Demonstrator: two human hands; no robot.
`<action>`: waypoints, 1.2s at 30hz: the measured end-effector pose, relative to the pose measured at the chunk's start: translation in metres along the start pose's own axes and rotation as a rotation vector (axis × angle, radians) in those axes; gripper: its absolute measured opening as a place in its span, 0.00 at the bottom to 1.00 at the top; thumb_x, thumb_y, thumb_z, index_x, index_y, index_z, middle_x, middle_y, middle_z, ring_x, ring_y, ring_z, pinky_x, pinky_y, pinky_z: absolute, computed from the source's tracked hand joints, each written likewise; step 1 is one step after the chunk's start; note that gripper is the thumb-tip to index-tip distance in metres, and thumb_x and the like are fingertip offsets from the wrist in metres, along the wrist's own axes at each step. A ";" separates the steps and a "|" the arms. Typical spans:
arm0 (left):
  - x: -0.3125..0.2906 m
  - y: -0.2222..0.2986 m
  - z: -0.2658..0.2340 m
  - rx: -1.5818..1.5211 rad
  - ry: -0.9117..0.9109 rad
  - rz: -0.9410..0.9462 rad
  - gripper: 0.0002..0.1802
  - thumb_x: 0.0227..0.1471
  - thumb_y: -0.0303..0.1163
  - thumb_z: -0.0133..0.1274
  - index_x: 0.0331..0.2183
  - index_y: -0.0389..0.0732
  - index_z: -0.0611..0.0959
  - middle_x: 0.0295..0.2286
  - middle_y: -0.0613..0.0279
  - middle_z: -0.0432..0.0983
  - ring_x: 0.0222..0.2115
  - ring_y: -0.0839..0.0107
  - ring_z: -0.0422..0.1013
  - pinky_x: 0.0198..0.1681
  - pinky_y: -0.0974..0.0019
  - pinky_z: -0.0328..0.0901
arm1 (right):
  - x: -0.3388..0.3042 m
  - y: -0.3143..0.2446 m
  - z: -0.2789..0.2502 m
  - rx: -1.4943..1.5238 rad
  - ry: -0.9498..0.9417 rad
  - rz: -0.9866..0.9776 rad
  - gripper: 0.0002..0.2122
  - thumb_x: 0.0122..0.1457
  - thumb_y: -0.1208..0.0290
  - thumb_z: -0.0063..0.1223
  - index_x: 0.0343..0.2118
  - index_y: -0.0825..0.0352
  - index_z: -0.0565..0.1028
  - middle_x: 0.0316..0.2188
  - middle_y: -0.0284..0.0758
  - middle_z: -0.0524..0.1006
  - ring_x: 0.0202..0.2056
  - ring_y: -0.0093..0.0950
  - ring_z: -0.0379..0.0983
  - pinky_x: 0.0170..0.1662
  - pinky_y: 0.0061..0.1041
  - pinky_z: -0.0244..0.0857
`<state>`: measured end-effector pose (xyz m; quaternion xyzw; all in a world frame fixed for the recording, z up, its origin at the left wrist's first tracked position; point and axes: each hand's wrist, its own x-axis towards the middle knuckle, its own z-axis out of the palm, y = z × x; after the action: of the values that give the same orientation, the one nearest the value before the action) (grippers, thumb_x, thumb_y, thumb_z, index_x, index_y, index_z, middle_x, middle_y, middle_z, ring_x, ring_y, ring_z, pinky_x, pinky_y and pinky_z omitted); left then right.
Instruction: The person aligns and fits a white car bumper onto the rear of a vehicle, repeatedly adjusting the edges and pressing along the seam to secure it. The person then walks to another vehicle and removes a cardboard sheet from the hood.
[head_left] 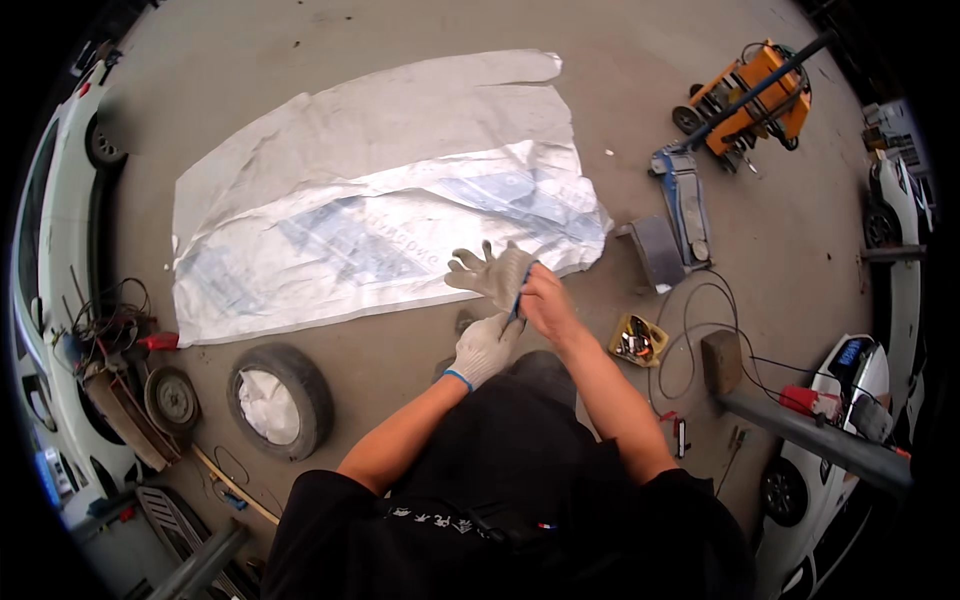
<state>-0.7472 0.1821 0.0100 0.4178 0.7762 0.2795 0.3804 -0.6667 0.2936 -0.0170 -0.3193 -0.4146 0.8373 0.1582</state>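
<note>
In front of my body I hold a loose grey-white work glove (492,276) with a blue cuff. Its fingers splay toward the left over a white sheet (420,225) on the ground. My right hand (548,302) is bare, its fingers closed on the glove's cuff edge. My left hand (484,350) wears a matching white knit glove, blue-edged at the wrist. Its fingertips meet the loose glove's cuff from below and look closed on it, partly hidden there.
A tyre (280,402) stuffed with white material lies left. To the right are a blue floor jack (685,205), a grey box (652,255), a yellow tool tray (638,340), looped cables (690,320) and an orange wheeled machine (760,100). Cars (60,260) stand at both sides.
</note>
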 end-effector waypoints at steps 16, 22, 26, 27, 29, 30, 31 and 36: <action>0.138 -0.010 0.068 0.342 -0.068 -0.288 0.18 0.55 0.44 0.48 0.31 0.40 0.83 0.29 0.45 0.79 0.33 0.46 0.75 0.38 0.47 0.68 | 0.079 0.050 -0.134 -0.970 -0.048 -0.337 0.17 0.58 0.75 0.44 0.49 0.61 0.76 0.50 0.47 0.74 0.50 0.46 0.69 0.51 0.42 0.65; 0.182 0.038 0.114 0.442 -0.172 -0.267 0.17 0.53 0.44 0.48 0.28 0.40 0.82 0.27 0.47 0.79 0.32 0.48 0.76 0.38 0.47 0.69 | 0.050 0.015 -0.185 -1.451 -0.522 0.226 0.18 0.56 0.74 0.45 0.50 0.69 0.74 0.52 0.51 0.72 0.49 0.44 0.71 0.51 0.40 0.67; 0.202 0.094 0.102 0.032 -0.037 -0.494 0.19 0.52 0.48 0.53 0.33 0.40 0.81 0.28 0.49 0.79 0.33 0.51 0.77 0.38 0.51 0.69 | 0.117 0.012 -0.265 -0.996 -0.464 -0.018 0.15 0.55 0.75 0.46 0.45 0.68 0.76 0.36 0.49 0.78 0.36 0.43 0.77 0.41 0.41 0.69; 0.199 0.089 0.107 0.021 0.017 -0.474 0.22 0.51 0.50 0.55 0.36 0.40 0.79 0.28 0.49 0.79 0.34 0.51 0.77 0.40 0.52 0.69 | 0.128 -0.001 -0.273 -0.788 -0.376 -0.050 0.14 0.55 0.75 0.46 0.44 0.68 0.76 0.30 0.47 0.80 0.32 0.41 0.78 0.37 0.40 0.70; 0.189 0.085 0.119 0.124 -0.080 -0.430 0.22 0.51 0.49 0.55 0.38 0.40 0.79 0.31 0.48 0.80 0.36 0.50 0.77 0.41 0.51 0.69 | 0.126 -0.026 -0.260 -0.649 -0.333 0.200 0.16 0.58 0.74 0.47 0.49 0.70 0.74 0.36 0.42 0.78 0.37 0.30 0.73 0.40 0.31 0.67; 0.190 0.091 0.126 0.166 -0.094 -0.469 0.22 0.51 0.48 0.54 0.39 0.40 0.80 0.33 0.46 0.80 0.38 0.48 0.76 0.41 0.50 0.69 | 0.124 -0.048 -0.251 -0.584 -0.294 0.322 0.17 0.60 0.73 0.47 0.51 0.71 0.73 0.38 0.40 0.77 0.39 0.25 0.70 0.41 0.26 0.65; 0.190 0.096 0.131 0.213 -0.110 -0.510 0.22 0.51 0.48 0.53 0.41 0.40 0.80 0.35 0.45 0.80 0.39 0.47 0.75 0.42 0.48 0.68 | 0.115 -0.038 -0.244 -0.634 -0.282 0.167 0.17 0.59 0.73 0.46 0.51 0.71 0.73 0.37 0.37 0.76 0.37 0.23 0.69 0.39 0.25 0.65; 0.191 0.104 0.150 0.185 0.004 -0.533 0.21 0.51 0.47 0.51 0.35 0.38 0.81 0.32 0.43 0.80 0.36 0.47 0.76 0.40 0.47 0.69 | 0.099 -0.044 -0.247 -0.455 -0.225 0.306 0.15 0.58 0.77 0.45 0.48 0.73 0.73 0.36 0.31 0.75 0.37 0.21 0.68 0.40 0.23 0.65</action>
<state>-0.6475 0.4153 -0.0633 0.2312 0.8817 0.0985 0.3993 -0.5756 0.5189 -0.1337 -0.3105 -0.5535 0.7672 -0.0925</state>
